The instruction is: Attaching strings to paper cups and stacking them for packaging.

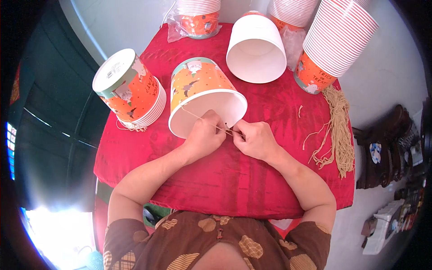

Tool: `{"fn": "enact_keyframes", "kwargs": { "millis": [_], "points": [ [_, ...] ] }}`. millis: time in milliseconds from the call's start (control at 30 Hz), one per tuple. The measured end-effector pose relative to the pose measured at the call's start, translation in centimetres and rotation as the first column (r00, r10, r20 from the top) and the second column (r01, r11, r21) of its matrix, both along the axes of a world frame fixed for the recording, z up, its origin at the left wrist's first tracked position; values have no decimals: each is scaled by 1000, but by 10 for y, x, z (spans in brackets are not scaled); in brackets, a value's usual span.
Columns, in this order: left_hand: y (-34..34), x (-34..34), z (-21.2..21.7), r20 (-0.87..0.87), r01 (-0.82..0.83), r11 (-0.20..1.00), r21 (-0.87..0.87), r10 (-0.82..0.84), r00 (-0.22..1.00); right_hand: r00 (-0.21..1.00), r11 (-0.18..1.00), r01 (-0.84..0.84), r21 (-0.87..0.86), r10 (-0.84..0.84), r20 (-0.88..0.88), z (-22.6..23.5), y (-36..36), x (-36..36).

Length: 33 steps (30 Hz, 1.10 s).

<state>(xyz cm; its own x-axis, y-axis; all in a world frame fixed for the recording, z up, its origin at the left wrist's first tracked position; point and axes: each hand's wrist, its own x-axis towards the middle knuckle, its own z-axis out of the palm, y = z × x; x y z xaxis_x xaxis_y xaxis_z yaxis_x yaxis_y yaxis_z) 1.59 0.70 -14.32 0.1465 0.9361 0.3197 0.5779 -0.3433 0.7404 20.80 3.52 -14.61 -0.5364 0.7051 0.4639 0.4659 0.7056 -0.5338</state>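
Note:
A paper bucket [204, 82] printed in orange with bats lies on its side, its white mouth turned toward me. A thin tan string [193, 114] runs from the left of its rim across the opening to my fingers. At the rim's near right edge, my left hand [208, 132] pinches the string. Close beside it, my right hand [255, 138] is closed on the string too, fingertips almost touching the left ones. Small dark spots, perhaps a hole, show on the rim by my fingertips. Whether a knot is there I cannot tell.
Upside-down stacked buckets [130, 92] stand at left. A white bucket [256, 49] lies on its side behind. Tall nested stacks [339, 40] rise at back right, another stack [198, 20] at the back. A bundle of tan strings [337, 135] hangs along the right of the red tablecloth [225, 180].

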Motion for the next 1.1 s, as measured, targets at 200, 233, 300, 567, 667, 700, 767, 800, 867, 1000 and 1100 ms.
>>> {"fn": "enact_keyframes", "kwargs": {
  "millis": [200,233,300,567,667,700,767,800,867,1000,1100],
  "points": [
    [1,-1,-1,-17,0,999,-42,0,1000,999,999,22,36,-23,30,-4,1,-1],
    [1,0,-1,-28,-7,1000,-22,6,1000,999,999,30,44,-32,38,-5,1,-1],
    [0,0,-1,-39,-13,1000,-3,13,999,998,998,38,51,-41,45,-5,1,-1],
    [0,2,-1,-51,-50,997,58,52,997,995,997,67,23,-68,79,-8,2,-1],
    [1,0,-3,-80,-40,996,82,46,996,992,997,80,-13,-78,95,-8,2,-2],
    [1,1,-3,-83,-39,996,82,46,995,993,997,80,-14,-79,92,-7,2,-2],
    [1,3,-3,-107,-32,995,96,42,993,994,997,74,-28,-71,88,-7,3,1],
    [2,3,-3,-106,-31,995,95,41,994,993,997,74,-29,-71,90,-6,3,1],
    [3,3,-2,-102,-28,991,131,41,994,996,997,62,-45,-58,71,-4,4,0],
    [5,1,-5,-110,-26,990,138,42,993,996,994,59,-90,-51,79,0,4,0],
    [5,0,-3,-122,-20,990,139,37,992,995,988,64,-140,-52,90,0,6,0]
  ]
}}
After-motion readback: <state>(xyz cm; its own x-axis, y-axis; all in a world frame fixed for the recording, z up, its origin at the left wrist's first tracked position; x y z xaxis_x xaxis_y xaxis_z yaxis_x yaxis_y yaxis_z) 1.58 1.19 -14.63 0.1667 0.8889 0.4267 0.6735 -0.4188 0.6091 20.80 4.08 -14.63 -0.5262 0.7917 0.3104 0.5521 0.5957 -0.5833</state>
